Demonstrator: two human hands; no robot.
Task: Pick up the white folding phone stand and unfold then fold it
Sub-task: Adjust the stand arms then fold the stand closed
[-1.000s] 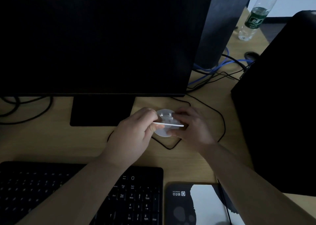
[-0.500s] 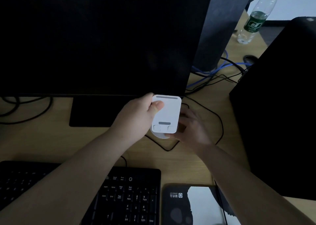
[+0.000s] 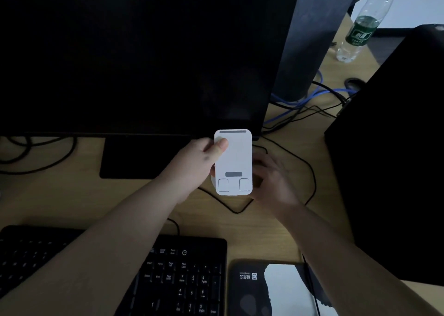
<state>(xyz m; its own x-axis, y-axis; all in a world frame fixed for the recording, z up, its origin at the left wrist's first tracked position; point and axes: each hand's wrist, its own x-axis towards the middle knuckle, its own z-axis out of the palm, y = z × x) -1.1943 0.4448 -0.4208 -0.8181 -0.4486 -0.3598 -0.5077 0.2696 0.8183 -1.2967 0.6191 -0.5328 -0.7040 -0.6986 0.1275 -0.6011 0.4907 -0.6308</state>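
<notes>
The white folding phone stand (image 3: 233, 162) is unfolded, its rectangular plate raised upright and facing me, with a grey strip and two small flaps near its lower end. My left hand (image 3: 195, 169) pinches the plate's upper left corner, thumb on the front. My right hand (image 3: 271, 178) holds the stand's lower right side and the round base, which is mostly hidden behind the plate.
A dark monitor (image 3: 134, 56) and its foot (image 3: 141, 158) stand right behind the hands. A black keyboard (image 3: 177, 277) and a mouse pad (image 3: 271, 289) lie near me. A black computer case (image 3: 394, 162) is at the right, cables (image 3: 310, 176) run around the stand, and a plastic bottle (image 3: 362, 27) stands far right.
The stand's plate swung up from edge-on and flat to upright and facing me. My left hand rose with its top corner; my right hand stayed at the base.
</notes>
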